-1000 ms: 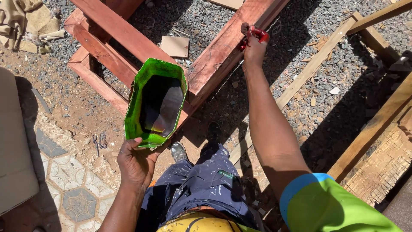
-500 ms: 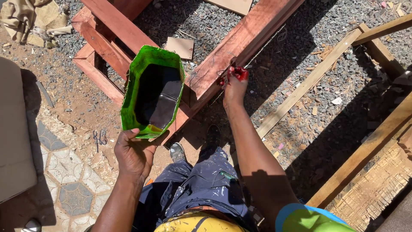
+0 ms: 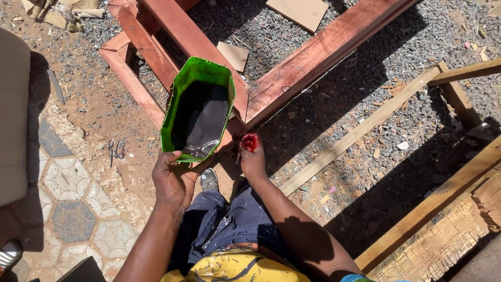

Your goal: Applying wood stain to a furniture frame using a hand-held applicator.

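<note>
Whereas the right hand (image 3: 253, 162) was stretched out over the red wooden frame (image 3: 313, 57) earlier, it has been drawn back, closed on a red rag (image 3: 250, 141), just beside the green container (image 3: 198, 109) gripped from below by the left hand (image 3: 175, 180).

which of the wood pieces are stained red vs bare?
The joined frame beams under the green container are reddish. The loose plank right of the right hand is pale, unstained.
</note>
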